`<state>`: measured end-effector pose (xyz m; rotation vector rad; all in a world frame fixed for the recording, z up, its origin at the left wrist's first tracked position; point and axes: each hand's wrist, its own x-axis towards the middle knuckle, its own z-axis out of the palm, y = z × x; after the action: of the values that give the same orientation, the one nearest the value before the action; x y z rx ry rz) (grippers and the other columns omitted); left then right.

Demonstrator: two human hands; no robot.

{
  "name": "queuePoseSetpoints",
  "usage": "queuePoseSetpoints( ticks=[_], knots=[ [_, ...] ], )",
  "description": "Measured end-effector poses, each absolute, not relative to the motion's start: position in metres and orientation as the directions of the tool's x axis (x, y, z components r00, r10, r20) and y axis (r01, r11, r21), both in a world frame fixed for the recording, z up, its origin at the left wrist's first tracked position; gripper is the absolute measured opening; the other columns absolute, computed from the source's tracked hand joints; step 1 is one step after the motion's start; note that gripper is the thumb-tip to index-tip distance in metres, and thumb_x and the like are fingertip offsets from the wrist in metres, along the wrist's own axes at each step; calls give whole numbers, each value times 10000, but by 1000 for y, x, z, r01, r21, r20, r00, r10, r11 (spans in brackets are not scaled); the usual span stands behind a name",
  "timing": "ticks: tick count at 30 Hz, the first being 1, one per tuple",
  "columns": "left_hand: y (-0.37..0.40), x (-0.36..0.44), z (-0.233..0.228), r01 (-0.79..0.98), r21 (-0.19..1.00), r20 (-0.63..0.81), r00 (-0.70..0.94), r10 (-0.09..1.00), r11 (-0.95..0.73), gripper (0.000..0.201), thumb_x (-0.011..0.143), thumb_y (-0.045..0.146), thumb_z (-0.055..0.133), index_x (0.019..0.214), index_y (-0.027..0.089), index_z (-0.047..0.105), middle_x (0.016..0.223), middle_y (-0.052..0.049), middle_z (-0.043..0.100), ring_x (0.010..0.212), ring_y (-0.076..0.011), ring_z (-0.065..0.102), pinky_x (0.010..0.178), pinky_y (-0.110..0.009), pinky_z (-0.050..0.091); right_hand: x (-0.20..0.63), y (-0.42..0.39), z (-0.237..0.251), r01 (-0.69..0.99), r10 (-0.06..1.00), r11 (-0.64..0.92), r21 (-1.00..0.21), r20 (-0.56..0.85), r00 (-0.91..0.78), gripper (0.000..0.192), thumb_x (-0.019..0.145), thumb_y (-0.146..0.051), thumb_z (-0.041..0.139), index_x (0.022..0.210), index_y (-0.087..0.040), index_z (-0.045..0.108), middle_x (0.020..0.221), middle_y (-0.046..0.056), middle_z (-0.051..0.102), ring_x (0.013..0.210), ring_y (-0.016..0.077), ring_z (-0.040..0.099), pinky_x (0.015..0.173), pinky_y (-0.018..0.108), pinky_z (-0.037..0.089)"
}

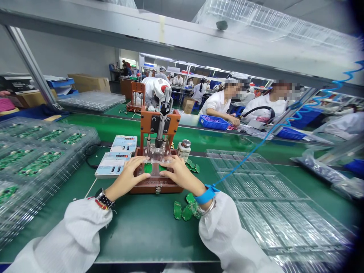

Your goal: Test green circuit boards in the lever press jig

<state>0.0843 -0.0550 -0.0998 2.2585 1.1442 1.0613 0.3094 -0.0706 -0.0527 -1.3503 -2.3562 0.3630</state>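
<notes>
In the head view an orange toggle-clamp test fixture (160, 125) stands in the middle of the bench, its clear pressing plate raised above a brown base (170, 185). My left hand (133, 172) reaches in from the left, thumb and forefinger at opposite edges of a green circuit board (148, 168) on the fixture bed. From the right, my right hand (182, 173) does likewise with a second green circuit board (162, 167), mostly covered by its fingers. Several loose circuit boards (187, 213) lie near my right wrist, which wears a blue strap (206, 194).
Stacked clear trays with boards (42, 151) fill the left side; clear trays (264, 189) lie right. Two counter boxes (113, 163), a jar (184, 149) and more boards (193, 165) flank the fixture. A blue coiled cord (250, 151) crosses the right. Co-workers sit beyond.
</notes>
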Motion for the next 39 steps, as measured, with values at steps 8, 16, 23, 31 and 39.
queuePoseSetpoints(
  ticks=[8,16,23,31,39],
  knots=[
    [-58,75,-104,469,698,539,153,828,-541,389,901,468,458,1151,190,568,1193,-97,597,1170,-263,501,1043,-439,345,307,-78,-49,796,908,415,-440,148,-391,343,878,-339,578,1198,-222,621,1324,100,527,1258,303,382,1027,509,307],
    [-60,69,-100,534,616,607,146,781,-579,312,925,395,422,1101,189,576,1115,-85,622,1106,-239,527,987,-416,369,310,-79,-73,761,904,427,-488,250,-346,317,897,-337,540,1187,-235,615,1319,79,534,1262,275,400,1038,496,329],
    [-61,68,-101,637,430,680,237,694,-640,294,946,368,406,1119,186,560,1109,-88,620,1104,-242,512,951,-403,365,309,-85,-74,785,915,401,-473,255,-313,318,902,-349,525,1186,-224,594,1368,71,489,1329,288,312,1077,529,278],
    [-48,51,-104,718,399,625,242,742,-570,339,943,407,383,1120,186,569,1111,-93,631,1091,-261,509,934,-416,349,326,-68,-64,635,889,419,-649,436,-141,321,910,-379,426,1025,-182,653,1171,115,627,1143,258,543,988,486,409],
    [-27,22,-110,811,412,489,188,852,-416,349,892,421,396,1085,220,606,1144,-90,640,1111,-289,505,907,-448,345,323,13,60,357,634,652,-668,740,225,322,876,-439,489,978,-160,614,867,57,667,840,161,638,781,326,516]
  ],
)
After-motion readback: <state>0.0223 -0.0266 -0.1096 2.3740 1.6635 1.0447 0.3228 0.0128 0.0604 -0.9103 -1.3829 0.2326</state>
